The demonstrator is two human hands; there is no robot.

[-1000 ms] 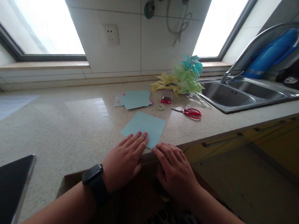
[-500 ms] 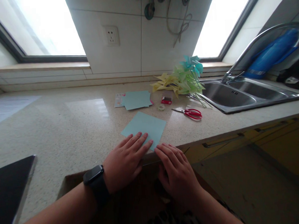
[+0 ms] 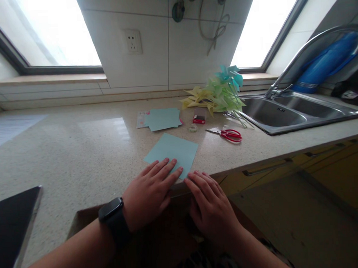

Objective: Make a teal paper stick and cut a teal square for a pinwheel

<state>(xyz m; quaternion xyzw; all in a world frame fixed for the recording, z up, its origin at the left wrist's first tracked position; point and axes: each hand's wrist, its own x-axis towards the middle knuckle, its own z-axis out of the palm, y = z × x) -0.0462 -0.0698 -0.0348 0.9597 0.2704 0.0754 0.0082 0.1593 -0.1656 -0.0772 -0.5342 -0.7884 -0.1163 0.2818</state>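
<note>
In the head view, the blue sheet (image 3: 179, 148) lies flat on the tabletop (image 3: 87, 162), set diagonally, with its near corner at the front edge between the hands. The left hand (image 3: 149, 191) is spread flat, palm down, fingers on the sheet's lower part, gripping nothing. The right hand (image 3: 211, 202) is bent at the front edge, fingertips at or just beside that corner; I cannot tell whether it pinches the paper.

The step in hand looks like steadying and lining up the sheet. The next move seems to call for steady left-hand pressure and light, exact right fingertips at the corner. The scissors (image 3: 231, 135) lie apart, to the right.
</note>
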